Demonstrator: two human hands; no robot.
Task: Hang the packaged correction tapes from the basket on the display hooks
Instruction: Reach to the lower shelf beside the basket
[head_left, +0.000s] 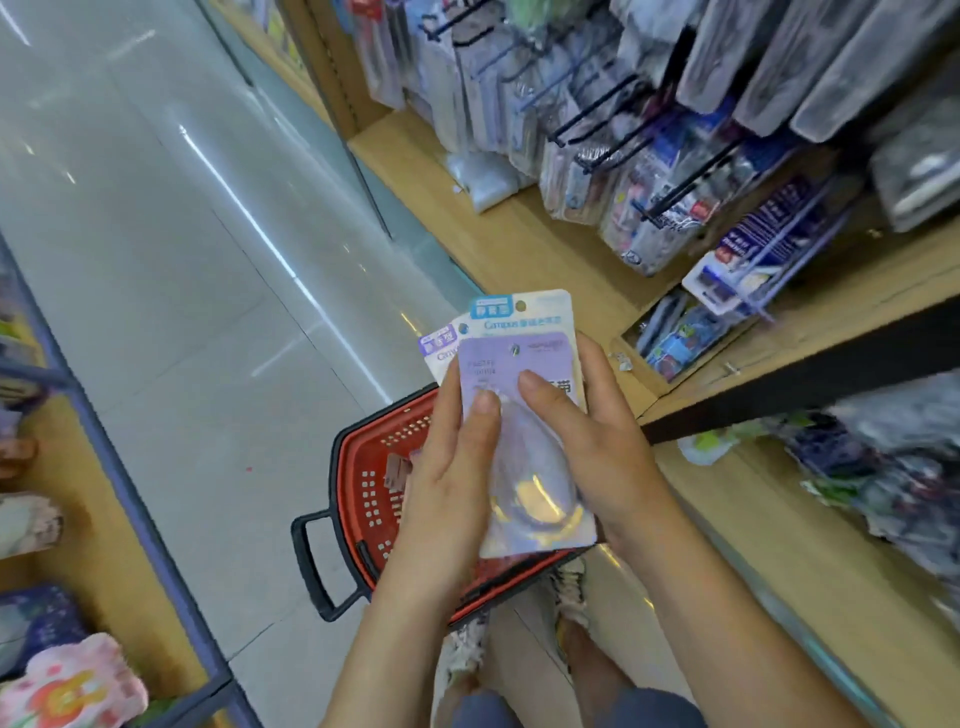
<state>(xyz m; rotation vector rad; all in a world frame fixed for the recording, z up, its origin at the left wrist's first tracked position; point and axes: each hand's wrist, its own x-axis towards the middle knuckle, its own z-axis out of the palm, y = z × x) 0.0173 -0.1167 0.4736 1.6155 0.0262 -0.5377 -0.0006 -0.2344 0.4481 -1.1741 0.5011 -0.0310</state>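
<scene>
I hold a fanned stack of packaged correction tapes (524, 395) in both hands, above a red basket (363, 467) on the floor. The front pack is lilac with a clear blister; a blue-topped and a purple-topped pack show behind it. My left hand (449, 467) grips the stack's left edge with its thumb on the front. My right hand (597, 431) grips the right edge, thumb also on the front. Black display hooks (613, 109) stick out of the shelf wall at the upper right, most loaded with packs.
A wooden shelf ledge (545, 244) runs under the hooks, with a dark shelf edge (805, 374) to my right. Another display with a blue frame (130, 493) lines the left. Grey floor tiles (182, 260) form the aisle. The basket has a black handle (311, 561).
</scene>
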